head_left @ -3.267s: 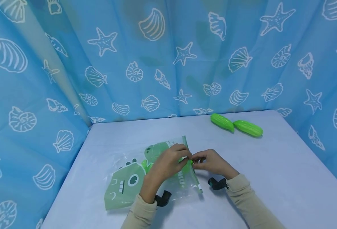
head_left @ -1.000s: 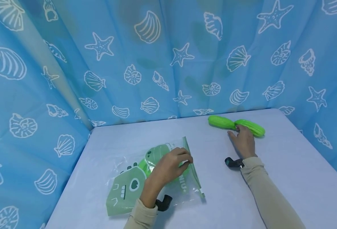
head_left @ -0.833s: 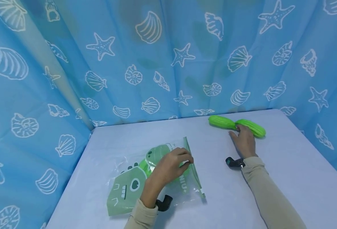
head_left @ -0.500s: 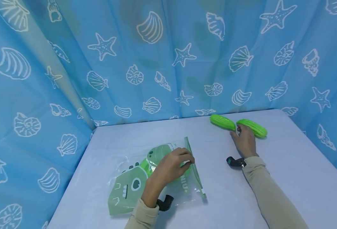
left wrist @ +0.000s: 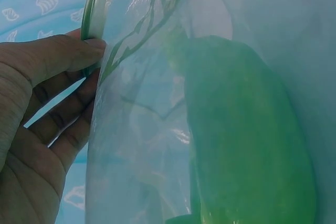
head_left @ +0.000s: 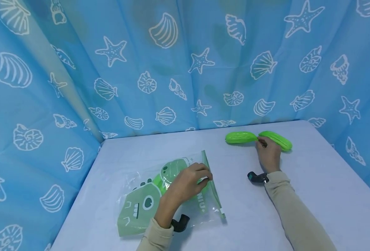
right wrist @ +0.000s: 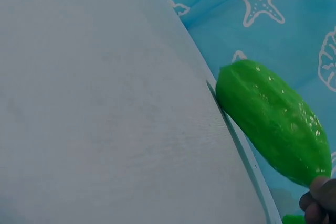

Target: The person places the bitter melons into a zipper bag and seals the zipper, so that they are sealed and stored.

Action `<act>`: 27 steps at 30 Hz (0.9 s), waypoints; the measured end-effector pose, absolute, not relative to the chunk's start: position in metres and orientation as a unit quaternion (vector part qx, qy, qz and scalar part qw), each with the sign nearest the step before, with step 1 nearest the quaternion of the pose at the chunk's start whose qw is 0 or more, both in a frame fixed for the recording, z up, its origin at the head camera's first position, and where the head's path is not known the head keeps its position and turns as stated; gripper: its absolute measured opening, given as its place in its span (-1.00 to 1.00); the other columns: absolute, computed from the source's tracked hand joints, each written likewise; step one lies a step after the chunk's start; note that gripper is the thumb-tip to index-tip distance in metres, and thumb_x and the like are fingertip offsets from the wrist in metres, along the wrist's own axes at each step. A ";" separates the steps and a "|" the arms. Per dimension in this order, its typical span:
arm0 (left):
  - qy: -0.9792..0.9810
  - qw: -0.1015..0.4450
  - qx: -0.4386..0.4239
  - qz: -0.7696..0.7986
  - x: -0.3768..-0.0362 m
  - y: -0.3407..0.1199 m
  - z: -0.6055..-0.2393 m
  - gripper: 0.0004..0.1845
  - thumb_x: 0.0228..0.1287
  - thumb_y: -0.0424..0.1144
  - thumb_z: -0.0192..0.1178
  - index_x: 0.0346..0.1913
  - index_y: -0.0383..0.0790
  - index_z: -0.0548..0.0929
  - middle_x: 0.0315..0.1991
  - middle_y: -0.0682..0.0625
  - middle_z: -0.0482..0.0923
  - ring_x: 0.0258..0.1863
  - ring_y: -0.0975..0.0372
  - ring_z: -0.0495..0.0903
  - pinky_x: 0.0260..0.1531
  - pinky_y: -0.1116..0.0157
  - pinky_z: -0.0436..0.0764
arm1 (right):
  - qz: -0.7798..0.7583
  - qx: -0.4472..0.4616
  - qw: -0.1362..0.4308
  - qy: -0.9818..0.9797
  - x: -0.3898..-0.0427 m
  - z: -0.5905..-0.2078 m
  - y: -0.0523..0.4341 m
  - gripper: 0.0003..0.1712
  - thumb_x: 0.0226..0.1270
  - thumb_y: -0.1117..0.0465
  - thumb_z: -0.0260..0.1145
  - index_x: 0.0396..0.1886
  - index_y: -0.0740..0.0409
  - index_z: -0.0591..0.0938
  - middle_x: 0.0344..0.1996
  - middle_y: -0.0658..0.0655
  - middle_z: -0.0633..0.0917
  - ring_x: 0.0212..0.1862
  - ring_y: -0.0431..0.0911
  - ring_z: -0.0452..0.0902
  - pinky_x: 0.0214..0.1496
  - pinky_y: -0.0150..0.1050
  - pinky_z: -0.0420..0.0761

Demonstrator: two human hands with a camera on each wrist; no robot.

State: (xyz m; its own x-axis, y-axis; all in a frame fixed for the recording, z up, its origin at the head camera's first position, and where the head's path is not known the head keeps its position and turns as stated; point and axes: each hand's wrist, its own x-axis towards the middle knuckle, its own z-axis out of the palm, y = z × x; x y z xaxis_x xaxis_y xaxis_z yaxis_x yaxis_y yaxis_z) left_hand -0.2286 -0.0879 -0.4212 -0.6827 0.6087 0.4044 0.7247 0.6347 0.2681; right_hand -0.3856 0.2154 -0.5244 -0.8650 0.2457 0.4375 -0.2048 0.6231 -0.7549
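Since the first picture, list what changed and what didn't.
The right hand left the bag, reached to the far cucumbers and took hold of the left cucumber, swinging its far end left and lifting it. The right cucumber stayed put. The left hand kept pinching the bag's zip edge.

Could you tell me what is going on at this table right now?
A person is working with a dinosaur-print zip bag and toy cucumbers. The left hand pinches the bag's open edge; one green cucumber already shows inside the bag. The right hand reaches to the far side of the table and grips the left cucumber at its end, with the right cucumber lying beside it.
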 end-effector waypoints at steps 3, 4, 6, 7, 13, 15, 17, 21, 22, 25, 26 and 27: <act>-0.895 0.141 -0.370 -0.207 -0.228 -0.088 -0.421 -0.87 0.12 -0.32 0.29 -0.26 -0.06 0.69 -0.19 0.19 0.53 -0.15 0.41 0.45 -0.19 0.56 0.47 | 0.455 -0.018 0.253 -0.854 -0.380 -0.521 0.216 -0.71 0.25 0.18 0.27 -0.04 0.12 0.62 -0.19 0.10 0.65 -0.18 -0.11 0.52 -0.19 -0.25 0.51; -0.894 0.142 -0.370 -0.207 -0.228 -0.088 -0.421 -0.87 0.12 -0.32 0.29 -0.26 -0.06 0.69 -0.19 0.19 0.54 -0.14 0.40 0.46 -0.18 0.55 0.48 | 0.460 -0.021 0.250 -0.852 -0.378 -0.519 0.217 -0.70 0.24 0.15 0.28 -0.05 0.11 0.63 -0.19 0.08 0.65 -0.17 -0.12 0.52 -0.19 -0.27 0.50; -0.894 0.144 -0.369 -0.207 -0.228 -0.089 -0.420 -0.87 0.12 -0.33 0.28 -0.26 -0.06 0.68 -0.19 0.19 0.53 -0.14 0.40 0.46 -0.19 0.55 0.48 | 0.469 -0.022 0.248 -0.848 -0.374 -0.515 0.217 -0.69 0.22 0.10 0.29 -0.06 0.09 0.64 -0.20 0.07 0.66 -0.17 -0.13 0.53 -0.19 -0.33 0.49; -0.894 0.147 -0.370 -0.206 -0.229 -0.089 -0.419 -0.87 0.12 -0.33 0.28 -0.26 -0.06 0.68 -0.18 0.19 0.53 -0.14 0.39 0.46 -0.19 0.54 0.48 | 0.475 -0.021 0.246 -0.845 -0.372 -0.513 0.217 -0.68 0.21 0.08 0.30 -0.07 0.07 0.65 -0.21 0.06 0.67 -0.17 -0.13 0.53 -0.20 -0.35 0.48; -0.896 0.150 -0.366 -0.204 -0.231 -0.091 -0.415 -0.86 0.12 -0.33 0.28 -0.28 -0.02 0.67 -0.19 0.20 0.53 -0.14 0.39 0.46 -0.19 0.53 0.49 | 0.503 0.007 0.232 -0.833 -0.360 -0.501 0.215 -0.67 0.14 0.04 0.35 -0.11 0.04 0.68 -0.27 0.06 0.69 -0.24 -0.21 0.57 -0.29 -0.49 0.50; -0.896 0.146 -0.364 -0.207 -0.230 -0.092 -0.415 -0.86 0.12 -0.33 0.29 -0.28 -0.01 0.67 -0.19 0.20 0.53 -0.15 0.39 0.46 -0.19 0.52 0.49 | 0.509 0.018 0.218 -0.832 -0.355 -0.498 0.215 -0.68 0.13 0.02 0.36 -0.12 0.02 0.68 -0.28 0.05 0.70 -0.26 -0.23 0.58 -0.31 -0.49 0.51; -0.897 0.142 -0.361 -0.213 -0.230 -0.091 -0.416 -0.86 0.11 -0.34 0.29 -0.28 -0.01 0.68 -0.20 0.20 0.54 -0.16 0.39 0.47 -0.20 0.52 0.50 | 0.521 0.028 0.203 -0.829 -0.350 -0.497 0.215 -0.68 0.13 0.02 0.36 -0.13 0.01 0.68 -0.30 0.04 0.70 -0.27 -0.23 0.59 -0.32 -0.46 0.54; -0.895 0.134 -0.361 -0.225 -0.229 -0.091 -0.419 -0.86 0.10 -0.34 0.29 -0.28 -0.04 0.69 -0.20 0.19 0.54 -0.18 0.39 0.47 -0.21 0.51 0.50 | 0.535 0.031 0.166 -0.828 -0.338 -0.493 0.215 -0.65 0.12 -0.04 0.36 -0.13 -0.01 0.68 -0.29 0.03 0.70 -0.26 -0.21 0.60 -0.32 -0.42 0.54; -0.895 0.132 -0.362 -0.226 -0.229 -0.090 -0.420 -0.86 0.10 -0.34 0.30 -0.28 -0.05 0.69 -0.20 0.19 0.54 -0.18 0.39 0.47 -0.20 0.51 0.50 | 0.535 0.032 0.159 -0.829 -0.335 -0.492 0.215 -0.65 0.12 -0.04 0.35 -0.13 0.00 0.68 -0.29 0.04 0.70 -0.27 -0.20 0.60 -0.32 -0.41 0.54; -0.893 0.133 -0.366 -0.226 -0.230 -0.090 -0.421 -0.87 0.11 -0.34 0.29 -0.27 -0.05 0.69 -0.20 0.19 0.54 -0.17 0.39 0.47 -0.20 0.51 0.50 | 0.535 0.036 0.139 -0.833 -0.328 -0.489 0.215 -0.63 0.13 -0.03 0.35 -0.11 0.03 0.68 -0.28 0.06 0.70 -0.25 -0.17 0.59 -0.31 -0.36 0.55; -0.893 0.134 -0.366 -0.226 -0.229 -0.089 -0.421 -0.87 0.11 -0.33 0.29 -0.27 -0.05 0.69 -0.20 0.19 0.54 -0.17 0.39 0.47 -0.20 0.51 0.50 | 0.534 0.036 0.133 -0.834 -0.326 -0.488 0.215 -0.64 0.13 -0.03 0.35 -0.11 0.02 0.68 -0.27 0.05 0.70 -0.25 -0.17 0.59 -0.30 -0.34 0.55; -0.892 0.136 -0.367 -0.226 -0.229 -0.089 -0.421 -0.87 0.11 -0.33 0.30 -0.27 -0.05 0.69 -0.20 0.19 0.54 -0.17 0.39 0.47 -0.21 0.51 0.50 | 0.529 0.042 0.128 -0.838 -0.324 -0.486 0.216 -0.65 0.14 -0.03 0.34 -0.11 0.00 0.68 -0.27 0.04 0.70 -0.25 -0.17 0.59 -0.29 -0.32 0.55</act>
State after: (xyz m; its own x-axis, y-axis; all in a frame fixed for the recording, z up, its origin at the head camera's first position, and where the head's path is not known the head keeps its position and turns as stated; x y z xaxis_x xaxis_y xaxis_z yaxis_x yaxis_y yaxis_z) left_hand -0.2291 -0.0890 -0.4214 -0.6936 0.5940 0.4076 0.7163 0.6284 0.3032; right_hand -0.3237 0.2157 -0.4863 -0.9636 0.0659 0.2592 -0.2056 0.4377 -0.8753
